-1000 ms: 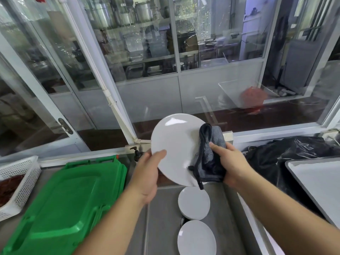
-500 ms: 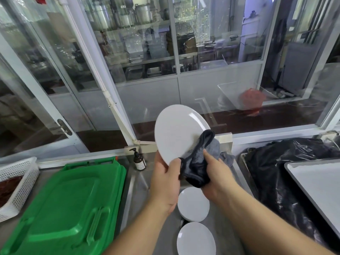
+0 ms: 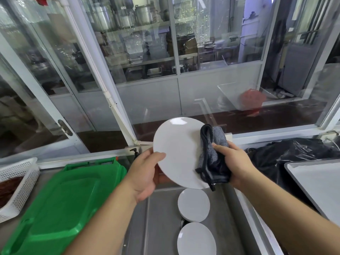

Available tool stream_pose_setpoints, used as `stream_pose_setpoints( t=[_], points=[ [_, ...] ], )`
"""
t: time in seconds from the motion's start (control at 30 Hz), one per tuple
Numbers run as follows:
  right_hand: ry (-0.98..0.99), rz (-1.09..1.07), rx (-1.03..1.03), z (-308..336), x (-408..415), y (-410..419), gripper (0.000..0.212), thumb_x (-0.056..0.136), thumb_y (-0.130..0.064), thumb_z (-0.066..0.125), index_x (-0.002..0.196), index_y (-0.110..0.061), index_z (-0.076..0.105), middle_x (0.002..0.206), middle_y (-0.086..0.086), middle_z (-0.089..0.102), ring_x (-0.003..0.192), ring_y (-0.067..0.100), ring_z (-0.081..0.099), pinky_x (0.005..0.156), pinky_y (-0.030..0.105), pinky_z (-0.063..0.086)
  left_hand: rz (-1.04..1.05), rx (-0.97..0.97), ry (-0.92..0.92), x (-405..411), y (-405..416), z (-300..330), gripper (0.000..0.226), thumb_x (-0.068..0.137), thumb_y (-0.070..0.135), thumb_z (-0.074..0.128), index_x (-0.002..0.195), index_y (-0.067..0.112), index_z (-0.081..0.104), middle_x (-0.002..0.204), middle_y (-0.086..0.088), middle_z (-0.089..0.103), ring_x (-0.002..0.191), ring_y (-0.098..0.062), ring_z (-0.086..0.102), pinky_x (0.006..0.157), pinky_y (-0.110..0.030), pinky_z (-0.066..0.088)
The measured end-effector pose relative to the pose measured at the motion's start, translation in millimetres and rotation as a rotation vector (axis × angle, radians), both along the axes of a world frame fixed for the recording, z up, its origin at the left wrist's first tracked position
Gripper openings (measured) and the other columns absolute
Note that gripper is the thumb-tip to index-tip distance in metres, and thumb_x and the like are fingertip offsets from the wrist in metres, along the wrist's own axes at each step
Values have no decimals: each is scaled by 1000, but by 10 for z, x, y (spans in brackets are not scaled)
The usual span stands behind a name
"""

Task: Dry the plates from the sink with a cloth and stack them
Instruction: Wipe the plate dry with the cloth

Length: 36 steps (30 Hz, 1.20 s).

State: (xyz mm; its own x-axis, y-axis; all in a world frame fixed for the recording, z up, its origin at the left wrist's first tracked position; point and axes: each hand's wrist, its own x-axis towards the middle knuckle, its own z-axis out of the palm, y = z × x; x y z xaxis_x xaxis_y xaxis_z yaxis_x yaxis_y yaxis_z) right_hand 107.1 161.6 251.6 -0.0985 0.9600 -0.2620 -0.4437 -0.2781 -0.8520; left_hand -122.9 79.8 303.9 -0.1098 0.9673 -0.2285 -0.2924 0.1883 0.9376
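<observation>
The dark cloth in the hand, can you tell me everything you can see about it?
The cloth is dark grey and looks like soft, fluffy towel, with a darker black edge. It is bunched up and folded, not spread flat, with one corner dangling down. The right hand grips it and presses it against the right side of the white plate, which the left hand holds tilted up above the sink. Whether it is wet cannot be told.

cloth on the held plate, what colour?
Grey cloth with a darker, near-black edge, seen best in the head view.
</observation>
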Motion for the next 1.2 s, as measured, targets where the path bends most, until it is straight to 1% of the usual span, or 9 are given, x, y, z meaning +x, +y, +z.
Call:
stream_pose_setpoints(
  t=[0.13, 0.2, 0.3, 0.47, 0.57, 0.67, 0.8, 1.03, 1.2],
  points=[
    [74, -49, -71, -52, -97, -33, 18, 102, -14, 67, 119, -7, 70, 105, 21, 80, 89, 40, 79, 74, 55, 64, 9, 42, -18, 141, -38, -71, 26, 103, 0, 51, 116, 15, 67, 105, -11, 80, 84, -23, 78, 61, -36, 62],
    [125, -78, -105, -101, -197, -88, 22, 105, -17, 64, 124, -8, 69, 109, 20, 79, 95, 42, 78, 83, 61, 63, 44, 80, -83, 274, -38, -166, 32, 102, -5, 50, 120, 17, 66, 107, -8, 80, 87, -22, 78, 63, -37, 62],
    [183, -135, -152, -190, -374, -204, 24, 107, -22, 61, 127, -10, 67, 110, 18, 80, 96, 41, 78, 87, 63, 62, 98, 138, -110, 480, -28, -312, 45, 101, -12, 47, 123, 23, 64, 115, -4, 78, 93, -22, 78, 65, -38, 63],
    [172, -163, -148, -247, -363, -218, 25, 108, -20, 59, 129, -9, 66, 110, 19, 80, 96, 40, 79, 80, 57, 65, 24, 174, -59, 444, -66, -393, 49, 100, -10, 54, 135, 24, 58, 128, -5, 73, 109, -30, 74, 72, -47, 64],
    [115, -134, -106, -188, -236, -121, 20, 106, -17, 62, 123, -9, 69, 107, 18, 80, 94, 39, 79, 76, 55, 65, 7, 118, -120, 292, -76, -281, 45, 88, 8, 69, 131, 17, 62, 126, -12, 73, 105, -32, 75, 72, -48, 64],
    [35, -86, -65, -68, -126, -17, 20, 105, -17, 64, 122, -9, 69, 107, 18, 80, 95, 39, 79, 79, 56, 64, 18, 36, -128, 129, -23, -107, 40, 91, 21, 64, 130, 11, 64, 125, -19, 73, 109, -34, 71, 71, -48, 65],
    [-12, -24, 1, 95, -27, 86, 19, 103, -15, 66, 119, -7, 70, 107, 21, 79, 94, 39, 79, 77, 56, 65, -37, 12, -84, -1, 47, 7, 24, 105, 9, 50, 120, 8, 68, 120, -23, 74, 98, -32, 75, 64, -43, 65],
    [56, -114, -42, 45, -110, 60, 16, 104, -14, 65, 118, -11, 71, 103, 17, 81, 90, 36, 80, 68, 50, 66, 0, 73, -151, 130, 35, -156, 22, 103, 1, 53, 117, 9, 68, 110, -14, 79, 91, -23, 78, 65, -34, 63],
    [203, -157, -133, -166, -367, -135, 26, 105, -19, 64, 130, -14, 67, 113, 18, 79, 99, 42, 78, 90, 66, 60, 59, 136, -249, 415, 34, -363, 23, 100, -3, 59, 115, 12, 67, 111, -14, 78, 94, -26, 77, 73, -42, 64]
  ],
)
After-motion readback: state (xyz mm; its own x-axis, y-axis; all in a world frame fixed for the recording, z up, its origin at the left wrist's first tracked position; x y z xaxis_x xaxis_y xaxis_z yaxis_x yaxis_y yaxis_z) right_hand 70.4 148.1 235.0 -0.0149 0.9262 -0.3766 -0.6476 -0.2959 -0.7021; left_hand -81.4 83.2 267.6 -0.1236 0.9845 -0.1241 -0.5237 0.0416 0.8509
